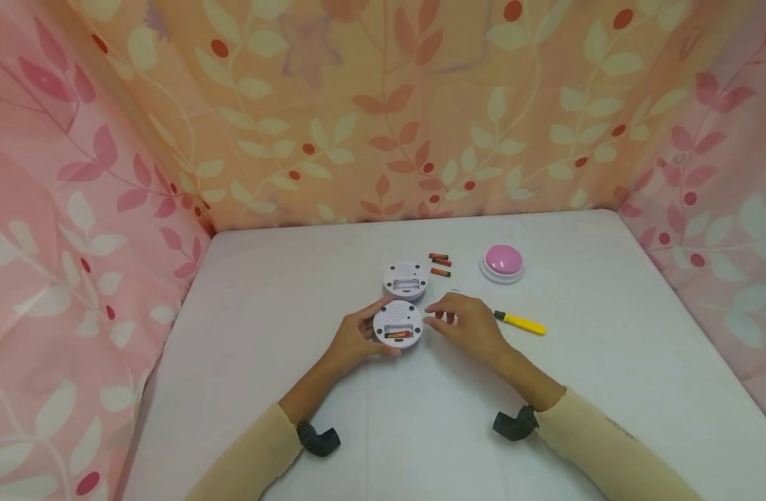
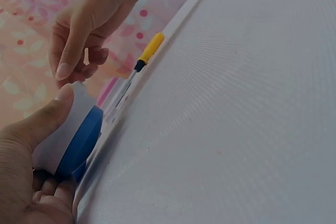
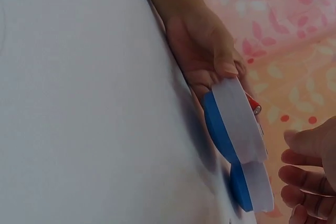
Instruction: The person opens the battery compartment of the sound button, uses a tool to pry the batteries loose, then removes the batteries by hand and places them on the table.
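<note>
My left hand (image 1: 357,337) grips a round push button (image 1: 398,313) by its side, thumb at the near rim and fingers beneath. It is upside down, its white base with speaker holes facing up and its blue part below. A red-and-black battery (image 1: 398,335) lies in its uncovered compartment; in the right wrist view one battery end (image 3: 256,109) sticks up above the base. Just right of the button, my right hand (image 1: 470,327) has loosely bent fingers, thumb and fingertips apart, with nothing visible between them. A second upside-down button (image 1: 405,280) stands right behind, its compartment showing no battery.
Several loose batteries (image 1: 441,273) lie behind, right of the second button. Farther right stands a pink-topped button (image 1: 504,261), right side up. A screwdriver (image 1: 523,323) with a yellow handle lies beyond my right hand. Patterned curtains (image 1: 383,139) border the white table (image 1: 282,278).
</note>
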Available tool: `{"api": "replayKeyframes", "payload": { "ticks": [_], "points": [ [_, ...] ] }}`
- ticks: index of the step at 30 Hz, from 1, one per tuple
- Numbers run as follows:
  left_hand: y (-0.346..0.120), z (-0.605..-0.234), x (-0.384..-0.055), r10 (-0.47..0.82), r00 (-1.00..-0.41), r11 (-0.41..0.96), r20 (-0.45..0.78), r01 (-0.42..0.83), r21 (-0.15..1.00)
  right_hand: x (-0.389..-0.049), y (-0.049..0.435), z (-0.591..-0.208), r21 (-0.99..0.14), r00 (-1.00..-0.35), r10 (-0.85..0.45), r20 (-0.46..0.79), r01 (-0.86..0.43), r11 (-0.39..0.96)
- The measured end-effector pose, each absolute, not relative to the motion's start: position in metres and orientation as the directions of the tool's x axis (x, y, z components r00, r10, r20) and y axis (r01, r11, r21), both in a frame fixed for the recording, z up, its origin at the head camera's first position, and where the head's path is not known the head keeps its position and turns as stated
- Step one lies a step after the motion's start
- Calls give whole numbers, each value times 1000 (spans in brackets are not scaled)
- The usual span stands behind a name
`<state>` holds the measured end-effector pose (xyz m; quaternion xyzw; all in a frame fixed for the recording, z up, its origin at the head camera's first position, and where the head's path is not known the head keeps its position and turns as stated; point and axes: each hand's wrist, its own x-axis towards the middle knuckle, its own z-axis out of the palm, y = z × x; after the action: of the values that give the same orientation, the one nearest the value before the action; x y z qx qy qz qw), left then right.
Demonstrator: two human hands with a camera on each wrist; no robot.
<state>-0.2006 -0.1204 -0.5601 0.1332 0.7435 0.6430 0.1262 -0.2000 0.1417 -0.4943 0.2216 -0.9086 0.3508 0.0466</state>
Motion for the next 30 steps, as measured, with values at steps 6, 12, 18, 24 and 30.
{"api": "replayKeyframes", "payload": {
  "ticks": [6,12,18,24,30],
  "points": [
    [-120,-559,-200,365,-931,147,9,67,987,-193,134,-500,-635,-852,-436,289,-511,579],
    [-120,-557,-200,383,-923,94,20,61,994,-190,127,-504,-637,-815,-467,343,-568,521],
    [-121,-559,-200,385,-923,87,1,37,995,-187,120,-507,-598,-793,-490,361,-601,531],
    [-118,-557,-200,377,-926,113,-35,9,994,-186,119,-507,-579,-790,-500,354,-605,546],
    [-119,-558,-200,380,-925,95,-19,18,995,-187,119,-508,-575,-787,-516,338,-606,549]
  ]
}}
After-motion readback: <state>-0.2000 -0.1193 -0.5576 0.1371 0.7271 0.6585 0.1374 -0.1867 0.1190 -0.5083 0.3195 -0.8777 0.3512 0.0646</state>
